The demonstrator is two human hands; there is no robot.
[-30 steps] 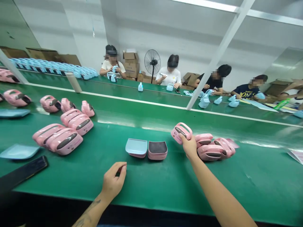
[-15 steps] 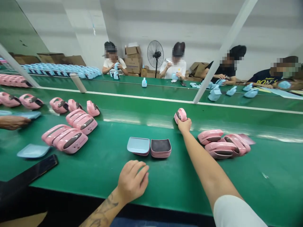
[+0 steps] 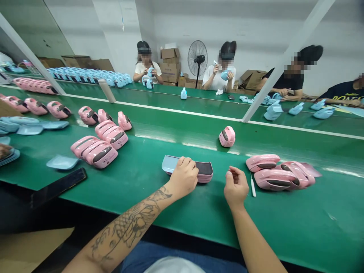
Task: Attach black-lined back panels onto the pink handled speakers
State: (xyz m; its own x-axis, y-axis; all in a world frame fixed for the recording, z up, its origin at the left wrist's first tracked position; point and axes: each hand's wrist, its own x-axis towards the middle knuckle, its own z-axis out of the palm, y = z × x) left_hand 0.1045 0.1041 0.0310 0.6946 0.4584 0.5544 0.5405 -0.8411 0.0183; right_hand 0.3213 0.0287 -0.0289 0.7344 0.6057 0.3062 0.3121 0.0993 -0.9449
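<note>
Bright even light, glare on green belt [image 3: 176, 142], edges warped.

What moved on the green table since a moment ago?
The right hand carried a pink device out to the far strip of the green belt, loosed its grip on it and drew back; it is now curled beside a small white tool. The left hand slid forward onto the blue and pink shells. The pink pile on the right stayed put.

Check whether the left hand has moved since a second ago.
Yes: the left hand went forward from the belt short of the two trays onto them.
</note>
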